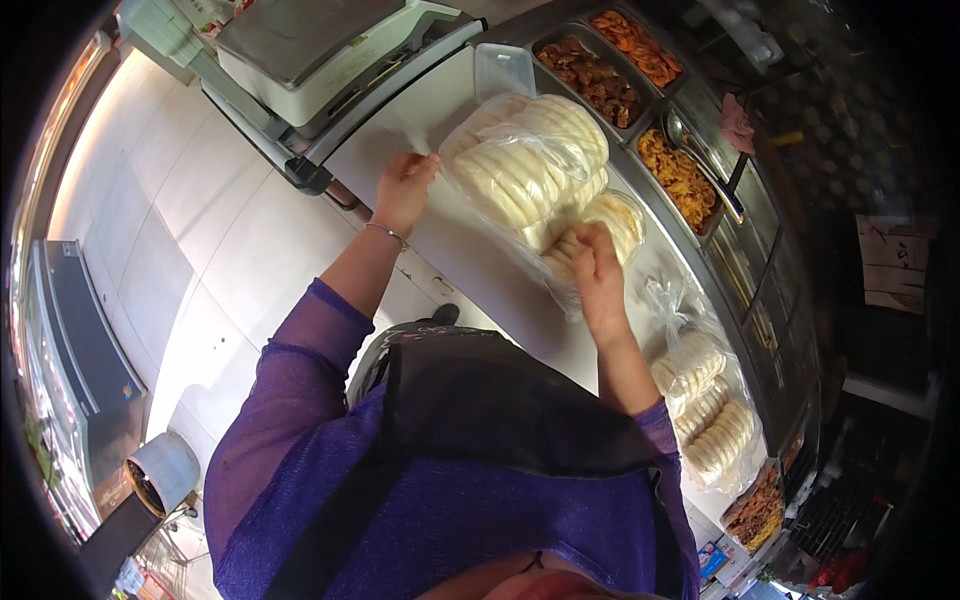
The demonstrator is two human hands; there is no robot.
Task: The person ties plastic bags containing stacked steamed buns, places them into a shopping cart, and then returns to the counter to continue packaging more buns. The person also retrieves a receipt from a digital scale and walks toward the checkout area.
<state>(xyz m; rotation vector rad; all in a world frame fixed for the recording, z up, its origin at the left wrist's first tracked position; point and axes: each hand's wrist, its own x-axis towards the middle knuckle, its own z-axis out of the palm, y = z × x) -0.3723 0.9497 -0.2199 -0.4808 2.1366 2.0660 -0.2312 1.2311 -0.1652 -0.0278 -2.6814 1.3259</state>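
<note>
A large clear plastic bag lies on the white counter before me, filled with rows of pale, flat buns. At the bag's left edge, my left hand pinches the thin film between thumb and fingertips. My right hand is curled at the near right side, with film bunched against it. Just beyond its fingers another stack of pale buns rests in clear plastic. What lies inside the right hand's curled fingers is partly hidden.
A second bag of buns, knotted, lies to the right. Beyond the counter are metal pans of cooked food, one with a spoon. A scale stands at upper left; a bucket is at lower left.
</note>
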